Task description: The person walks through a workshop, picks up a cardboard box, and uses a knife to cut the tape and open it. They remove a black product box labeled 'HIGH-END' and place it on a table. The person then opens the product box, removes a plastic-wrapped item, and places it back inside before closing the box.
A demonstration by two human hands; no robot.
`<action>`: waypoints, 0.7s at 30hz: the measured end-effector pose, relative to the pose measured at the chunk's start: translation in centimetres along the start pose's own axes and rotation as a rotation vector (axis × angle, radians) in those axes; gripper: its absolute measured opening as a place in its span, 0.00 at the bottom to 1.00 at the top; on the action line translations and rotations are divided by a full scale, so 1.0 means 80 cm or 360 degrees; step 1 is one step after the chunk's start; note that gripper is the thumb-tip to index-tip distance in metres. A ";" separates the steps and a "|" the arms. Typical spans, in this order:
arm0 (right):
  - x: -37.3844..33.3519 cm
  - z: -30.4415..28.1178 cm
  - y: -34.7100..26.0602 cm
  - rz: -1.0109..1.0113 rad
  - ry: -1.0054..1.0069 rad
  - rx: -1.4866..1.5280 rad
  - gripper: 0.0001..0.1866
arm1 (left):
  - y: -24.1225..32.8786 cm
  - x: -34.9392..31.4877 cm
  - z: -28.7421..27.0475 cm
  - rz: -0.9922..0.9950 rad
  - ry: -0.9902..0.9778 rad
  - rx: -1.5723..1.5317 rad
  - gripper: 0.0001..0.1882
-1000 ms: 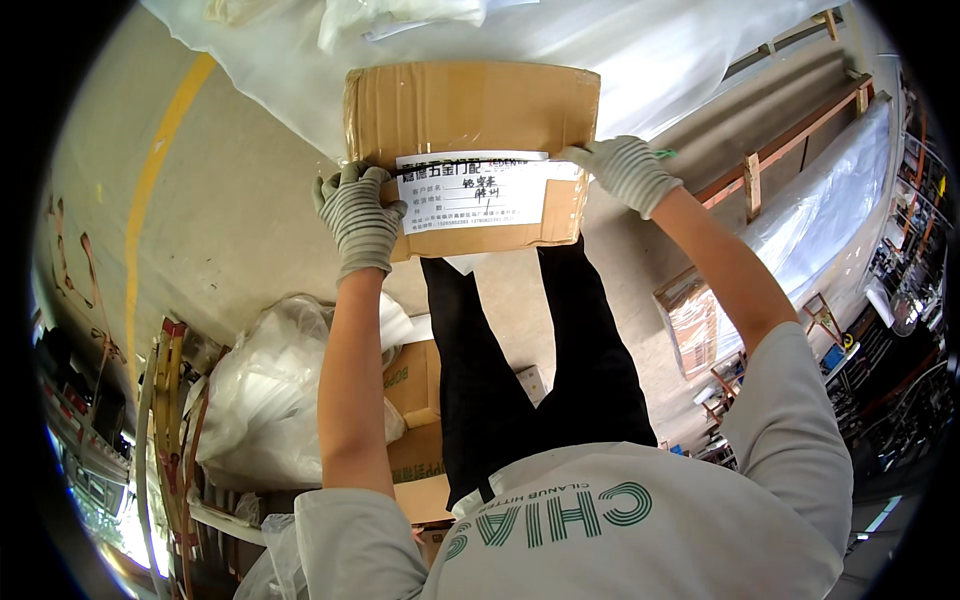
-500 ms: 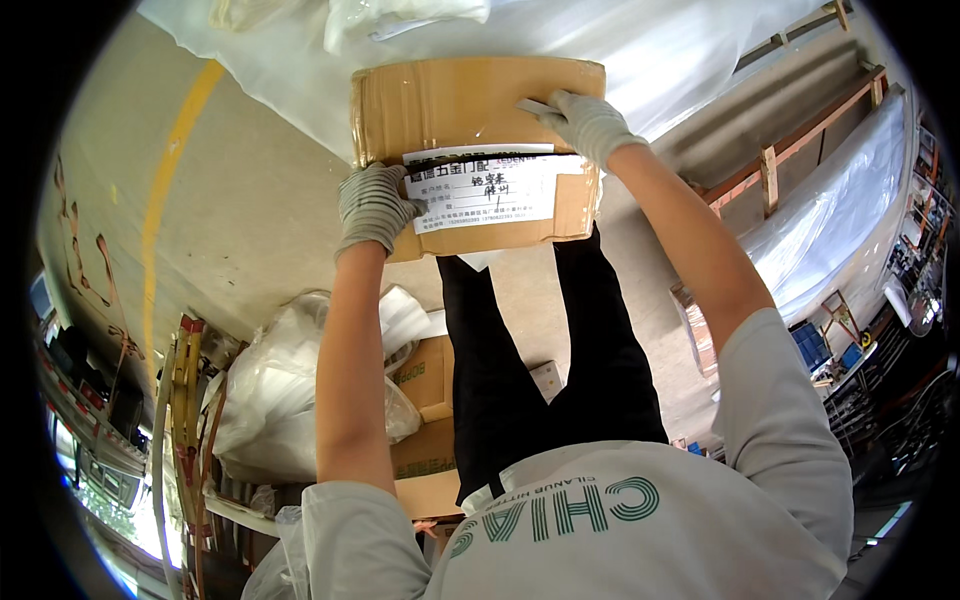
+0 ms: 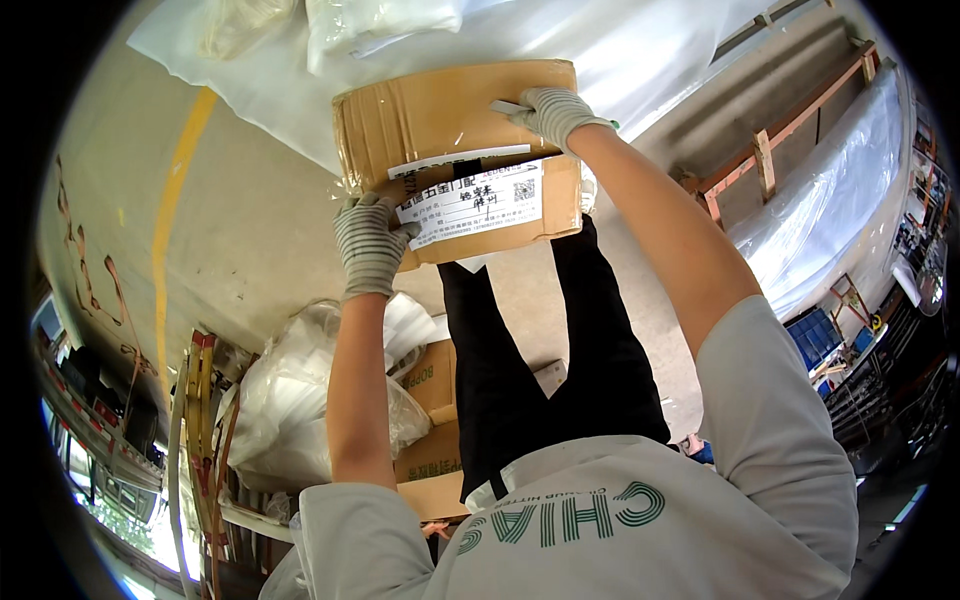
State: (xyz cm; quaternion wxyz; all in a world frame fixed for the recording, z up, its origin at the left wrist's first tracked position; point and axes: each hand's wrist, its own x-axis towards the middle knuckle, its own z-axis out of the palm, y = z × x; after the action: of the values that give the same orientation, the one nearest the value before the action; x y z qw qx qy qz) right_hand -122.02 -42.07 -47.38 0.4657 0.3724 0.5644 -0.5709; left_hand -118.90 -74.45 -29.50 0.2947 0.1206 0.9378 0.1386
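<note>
Above my black trousers [image 3: 505, 340], concrete floor [image 3: 250, 240] to either side: one brown cardboard carton [image 3: 410, 120], taped, white label [image 3: 470, 212] split along a gaping seam [image 3: 467, 168]. My left hand [image 3: 370, 245] clamps its lower left edge; my right hand [image 3: 553, 115] pinches a thin grey strip [image 3: 508, 107].

A brown cardboard box [image 3: 410, 125] with shiny clear tape is held tilted in the upper centre of the frame, parted along a slit splitting its white label [image 3: 475, 212], a thin greyish blade-like piece [image 3: 506, 107] over its upper right.
</note>
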 end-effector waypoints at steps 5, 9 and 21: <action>-0.087 0.046 -0.061 0.0257 0.0101 0.1393 0.10 | 0.005 -0.021 0.007 -0.0024 0.0087 -0.0013 0.21; -0.092 0.034 -0.049 -0.0369 0.0141 -0.1489 0.09 | 0.011 -0.009 0.003 -0.0018 0.0126 0.0290 0.25; -0.110 0.002 -0.037 -0.0828 0.0085 -0.0975 0.12 | 0.166 0.093 0.066 0.0345 -0.0436 -0.0335 0.33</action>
State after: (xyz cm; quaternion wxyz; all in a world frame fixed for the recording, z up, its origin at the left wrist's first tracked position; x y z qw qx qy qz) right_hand -122.23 -41.48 -38.10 0.3803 0.0757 0.7957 -0.4652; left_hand -119.83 -58.79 -33.15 0.4138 0.2069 0.8508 0.2490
